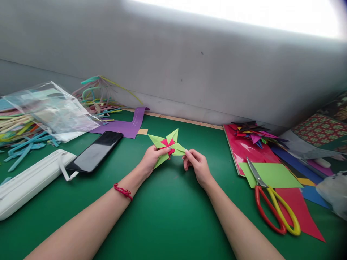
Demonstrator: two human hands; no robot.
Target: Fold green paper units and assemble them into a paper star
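Both hands pinch a folded paper star (pixel 168 145) above the green table (pixel 168 216). Fingers of the left hand (pixel 151 159) close on the star's lower left side, thumb across the red centre, with one green point sticking out below the fingers. Fingertips of the right hand (pixel 196 164) nip the tip of the star's right point, so most of the star lies between the two hands and slightly above them, its upper points free and aimed at the grey wall. A red bracelet (pixel 123 191) circles the left wrist. Left of the hands lies a black phone (pixel 94 151), screen up. Well to the right, scissors (pixel 271 202) with red and yellow handles rest on a green sheet (pixel 276 173).
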